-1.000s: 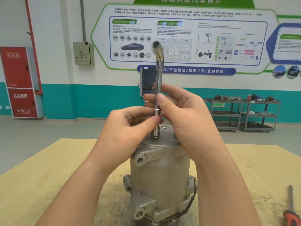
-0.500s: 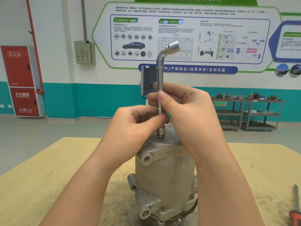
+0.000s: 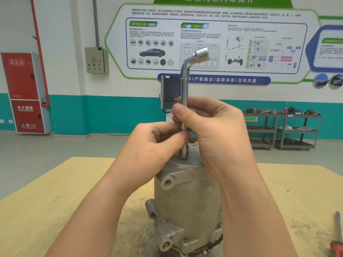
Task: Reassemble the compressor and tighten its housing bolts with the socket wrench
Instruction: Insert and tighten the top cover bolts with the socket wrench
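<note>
The compressor [image 3: 187, 201] stands on the bench [image 3: 55, 201]. Both the left hand [image 3: 154, 145] and right hand [image 3: 213, 127] pinch the socket wrench [image 3: 184, 89], upright on a top bolt. Next, probably spin it tighter.

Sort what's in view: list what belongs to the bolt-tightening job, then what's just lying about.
In use: compressor; socket wrench, upright on a top bolt; left hand and right hand, both holding its shaft.

Lying about: screwdriver on the table; carts behind.
</note>
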